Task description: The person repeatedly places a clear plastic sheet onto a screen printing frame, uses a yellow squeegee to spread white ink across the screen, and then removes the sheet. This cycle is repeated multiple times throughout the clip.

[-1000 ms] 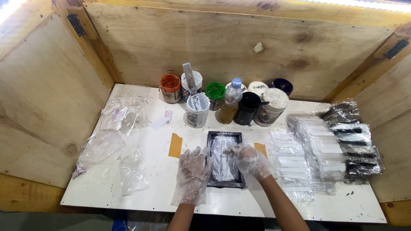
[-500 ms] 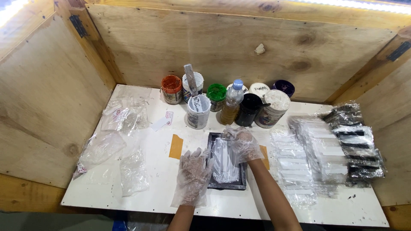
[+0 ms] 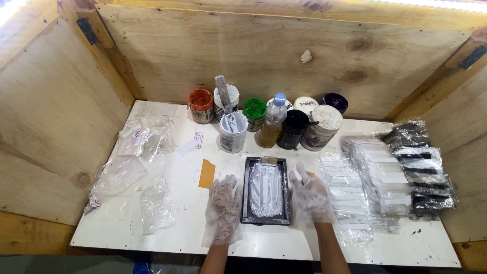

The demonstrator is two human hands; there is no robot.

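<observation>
A black rectangular tray (image 3: 245, 203) lies on the white table (image 3: 193, 238) with a clear plastic bag holding white strips (image 3: 266, 190) on top of it. My left hand (image 3: 223, 209), in a loose clear plastic glove, rests flat on the table just left of the tray, fingers apart. My right hand (image 3: 308, 195), gloved the same way, hovers just right of the tray with fingers spread, holding nothing.
Paint pots and a plastic bottle (image 3: 274, 121) stand in a row at the back. Packets of white and black strips (image 3: 395, 172) cover the right side. Empty clear bags (image 3: 137, 167) lie on the left. Brown tape (image 3: 207, 173) is stuck near the tray. Wooden walls surround the table.
My right hand moved off the bag on the tray to the tray's right side. My left hand stayed beside the tray's left edge.
</observation>
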